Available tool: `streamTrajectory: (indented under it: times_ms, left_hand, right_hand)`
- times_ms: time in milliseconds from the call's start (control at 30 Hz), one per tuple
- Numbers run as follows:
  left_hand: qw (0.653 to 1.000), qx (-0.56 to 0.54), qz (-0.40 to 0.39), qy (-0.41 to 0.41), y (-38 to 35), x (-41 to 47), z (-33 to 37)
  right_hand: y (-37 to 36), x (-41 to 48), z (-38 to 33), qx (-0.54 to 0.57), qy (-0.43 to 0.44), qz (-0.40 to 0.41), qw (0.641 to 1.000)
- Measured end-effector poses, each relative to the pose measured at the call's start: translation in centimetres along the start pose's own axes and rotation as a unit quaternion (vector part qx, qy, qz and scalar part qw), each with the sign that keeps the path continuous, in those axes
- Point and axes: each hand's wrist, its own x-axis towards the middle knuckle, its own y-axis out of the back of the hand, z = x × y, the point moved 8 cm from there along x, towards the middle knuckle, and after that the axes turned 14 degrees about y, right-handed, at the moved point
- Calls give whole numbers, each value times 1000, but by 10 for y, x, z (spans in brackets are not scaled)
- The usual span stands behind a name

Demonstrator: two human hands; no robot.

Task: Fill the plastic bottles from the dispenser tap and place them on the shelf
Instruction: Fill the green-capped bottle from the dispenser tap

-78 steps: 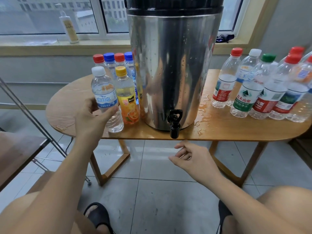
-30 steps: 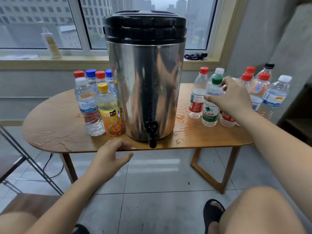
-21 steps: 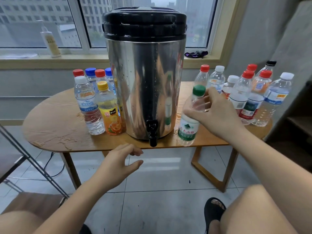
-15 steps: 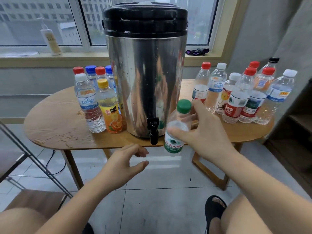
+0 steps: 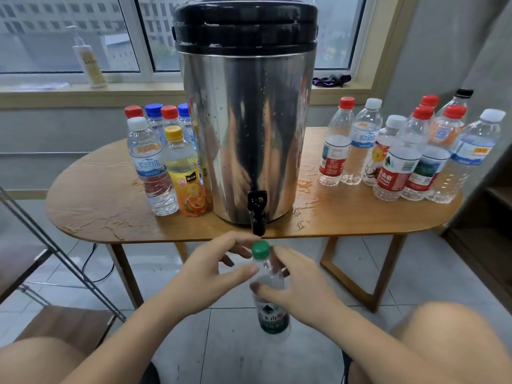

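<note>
1. Task item. The green-capped bottle (image 5: 273, 317) is in the lower centre of the frame, below the front edge of the table (image 5: 105, 206) and just beneath the tap (image 5: 258, 214). It stands nearly upright with its green cap (image 5: 260, 249) fitted. Its base is blurred, and its fill level cannot be determined.

2. Right hand (image 5: 304, 289). It grips the clear upper body of the bottle, with the thumb across the front. The remaining fingers are hidden behind the bottle.

3. Left hand (image 5: 210, 275). The thumb tip lies against the bottle neck just under the cap. The fingers (image 5: 238, 239) curve past the far side of the cap. Whether they are closed on the cap cannot be told.

4. Dispenser (image 5: 246, 128). The steel body stands at the centre of the table. Its black lid (image 5: 245, 26) is cut off by the top edge of the frame.

5. Other bottles. A capped group (image 5: 151, 164) stands left of the dispenser, and its rear bottles are largely hidden by the front two. A larger capped group (image 5: 399, 167) stands at centre right with its bottles overlapping.

6. Edges. A metal frame (image 5: 63, 253) at lower left and a dark shelf unit (image 5: 496, 206) at the right edge are both cut off.
</note>
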Motion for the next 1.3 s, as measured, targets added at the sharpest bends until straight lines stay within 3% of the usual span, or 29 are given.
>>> streamTrajectory:
  times_ms: [333,500,733,867,933,1033,1133,1300]
  left_hand:
    - [996,88,-16,0,-4,10,-7]
    - [995,94,27,23,-2,12,-10]
    - [957,275,51,74,-10,11,-7]
    - [938,326,56,105,-7,18,-17]
    - [945,308,46,96,-4,20,-21]
    - [986,158,5,55,-1,17,-19]
    - [995,95,-29,8,1,15,-16]
    - [996,79,29,41,8,21,-23]
  right_hand:
    - [-22,-6,16,-10,8,-73,997]
    - [-24,-6,19,-39,-1,-46,998]
    - [-31,-4,13,-148,23,-51,987]
    - [-31,-3,13,-164,34,-59,984]
    - [-29,-2,14,-147,26,-58,987]
    - [-24,-1,18,-118,10,-35,992]
    - [-23,0,22,-110,1,-30,994]
    - [-28,1,18,-114,7,-35,993]
